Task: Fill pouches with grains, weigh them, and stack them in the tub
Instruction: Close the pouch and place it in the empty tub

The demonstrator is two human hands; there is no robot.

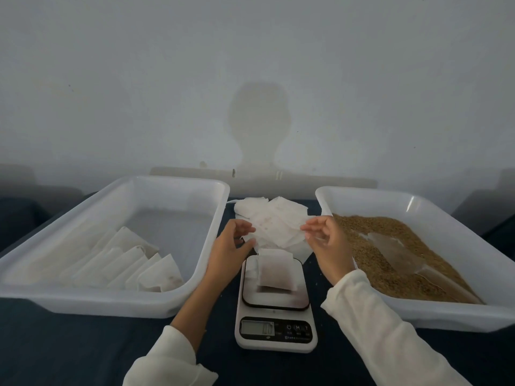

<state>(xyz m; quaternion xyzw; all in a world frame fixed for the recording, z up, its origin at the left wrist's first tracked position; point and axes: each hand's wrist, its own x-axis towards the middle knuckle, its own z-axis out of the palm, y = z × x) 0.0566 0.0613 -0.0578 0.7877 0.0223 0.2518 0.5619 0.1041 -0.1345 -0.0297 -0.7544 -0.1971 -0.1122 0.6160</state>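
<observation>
White sleeves [167, 360] frame the scale [276, 316], a filled pouch [276, 270] on its platform; above it the left hand [232, 243] and right hand [324, 240], apart, pinch opposite edges of an empty pouch [278, 232]; left tub [111, 299] holds stacked pouches [133, 266], right tub [418, 201] grains [390, 246]; a narrow dark gap separates them.

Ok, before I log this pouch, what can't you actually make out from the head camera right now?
- Scale reading: the display digits are too small and dim to read.
- Pouches in the left tub: they overlap, so an exact count is unsure.
- Pile of empty pouches: both hands, left and right, cover its front.
- Clear scoop in the grain tub: partly buried, outline unclear.
</observation>
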